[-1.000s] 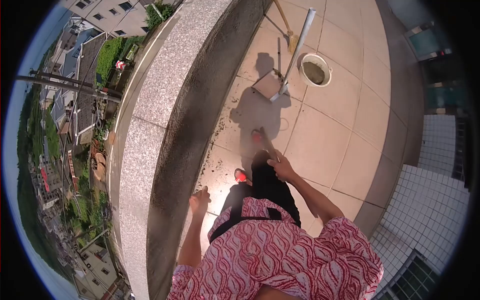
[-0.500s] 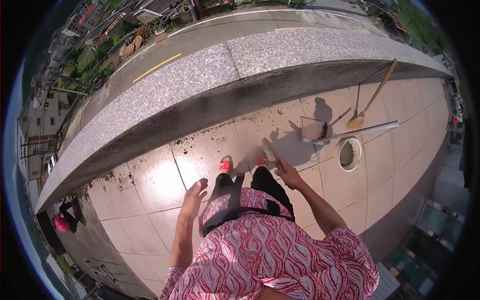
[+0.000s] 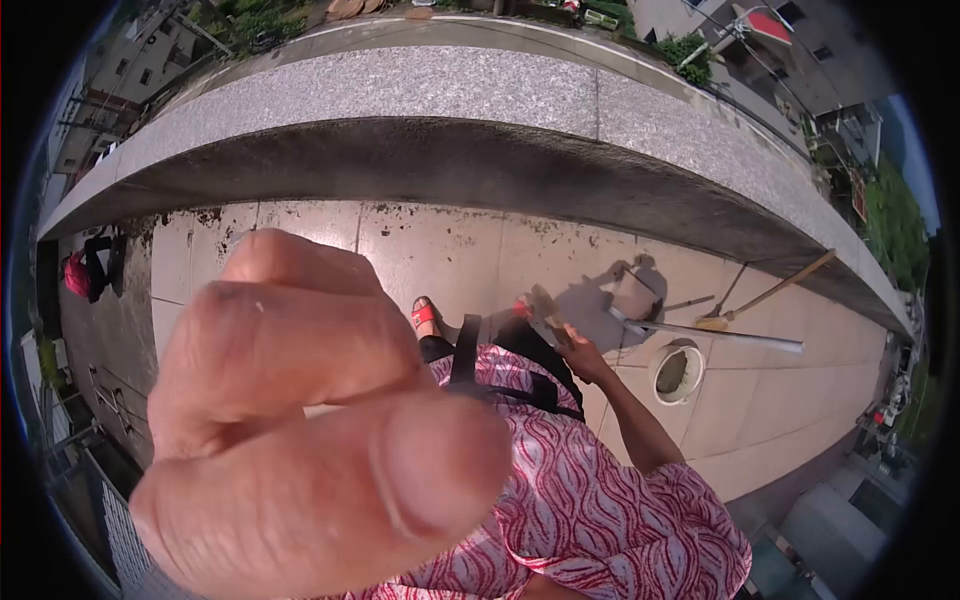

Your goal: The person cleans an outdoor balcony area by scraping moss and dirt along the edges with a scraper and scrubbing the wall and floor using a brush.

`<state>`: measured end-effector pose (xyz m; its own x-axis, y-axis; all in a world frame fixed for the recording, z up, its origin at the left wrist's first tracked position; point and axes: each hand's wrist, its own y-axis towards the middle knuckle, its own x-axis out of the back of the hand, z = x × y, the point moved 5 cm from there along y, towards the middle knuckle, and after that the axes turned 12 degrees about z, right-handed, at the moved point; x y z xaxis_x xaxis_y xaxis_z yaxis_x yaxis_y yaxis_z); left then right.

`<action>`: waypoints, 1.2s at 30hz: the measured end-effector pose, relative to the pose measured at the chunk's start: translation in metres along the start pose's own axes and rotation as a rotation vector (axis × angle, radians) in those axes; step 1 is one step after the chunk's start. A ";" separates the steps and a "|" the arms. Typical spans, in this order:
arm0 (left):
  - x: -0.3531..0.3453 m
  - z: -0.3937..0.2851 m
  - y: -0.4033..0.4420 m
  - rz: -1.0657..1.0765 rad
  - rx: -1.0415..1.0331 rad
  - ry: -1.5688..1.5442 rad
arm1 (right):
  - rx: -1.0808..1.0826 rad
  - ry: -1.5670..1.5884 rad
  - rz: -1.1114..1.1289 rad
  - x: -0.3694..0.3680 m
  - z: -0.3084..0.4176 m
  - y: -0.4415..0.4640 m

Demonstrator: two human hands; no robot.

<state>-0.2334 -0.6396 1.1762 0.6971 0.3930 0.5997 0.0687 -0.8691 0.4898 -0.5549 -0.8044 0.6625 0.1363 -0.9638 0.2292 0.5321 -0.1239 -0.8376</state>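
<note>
My left hand (image 3: 290,420) looms large right before the camera, fingers curled and thumb pressed against them; nothing shows in it. Lower right of centre, my right hand (image 3: 584,356) is wrapped round a short tool (image 3: 548,314) with a wooden-looking handle, held over the tiles near my right foot. What its far end is like, I cannot make out. Beyond that hand a dustpan (image 3: 636,298) with a long metal handle (image 3: 720,335) lies on the floor, a straw broom (image 3: 715,322) beside it. A white bucket (image 3: 677,372) with grey stuff inside stands nearest to my right forearm.
A low wall with a speckled stone top (image 3: 480,85) curves across the front. Dark debris (image 3: 440,225) is scattered along its foot on the tiled floor (image 3: 780,400). A red and black bundle (image 3: 88,270) sits at the far left. My red sandal (image 3: 424,312) shows below.
My left hand has risen from beside my body to just before the camera, its fingers now curled. The view has swung round to the left. My right hand still holds the tool.
</note>
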 end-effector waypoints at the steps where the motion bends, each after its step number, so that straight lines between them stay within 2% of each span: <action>1: 0.010 -0.011 -0.002 0.076 0.069 0.054 | 0.029 -0.050 0.005 -0.003 0.000 0.002; 3: 0.027 -0.030 -0.008 0.230 0.166 0.120 | 0.099 -0.145 0.020 -0.008 0.015 0.008; 6: 0.045 -0.045 -0.013 0.510 0.194 0.186 | 0.024 -0.135 0.057 -0.002 0.021 0.008; 9: 0.064 -0.056 -0.012 0.732 0.620 0.066 | 0.010 -0.172 0.095 -0.001 0.034 0.012; 11: 0.052 -0.045 -0.031 0.578 0.343 -0.037 | 0.010 -0.200 0.095 -0.001 0.036 0.009; 17: 0.045 -0.043 -0.037 0.363 0.215 -0.201 | 0.005 -0.182 0.014 -0.005 0.027 0.007; 23: 0.035 -0.039 -0.032 0.257 0.065 -0.326 | -0.065 -0.219 0.027 -0.010 0.014 0.014; 26: 0.030 -0.044 -0.026 0.270 -0.138 -0.237 | -0.112 -0.202 0.039 -0.007 0.040 -0.006; 27: 0.032 -0.040 -0.022 0.339 -0.231 -0.183 | -0.106 -0.212 0.029 -0.008 0.036 -0.005; 29: 0.039 -0.039 -0.028 0.404 -0.085 -0.154 | -0.090 -0.234 0.015 -0.013 0.025 0.002; 30: 0.044 -0.044 -0.043 0.399 0.153 -0.179 | -0.084 -0.228 0.012 -0.014 0.024 0.003; 32: 0.047 -0.042 -0.053 0.381 0.372 -0.197 | -0.073 -0.217 0.007 -0.017 0.023 0.002; 36: 0.046 -0.042 -0.056 0.344 0.363 -0.191 | -0.116 -0.241 0.005 -0.021 0.021 -0.001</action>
<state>-0.2350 -0.5605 1.2028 0.8379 0.0345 0.5447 0.0320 -0.9994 0.0141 -0.5405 -0.7794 0.6695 0.3414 -0.8821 0.3245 0.4336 -0.1585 -0.8871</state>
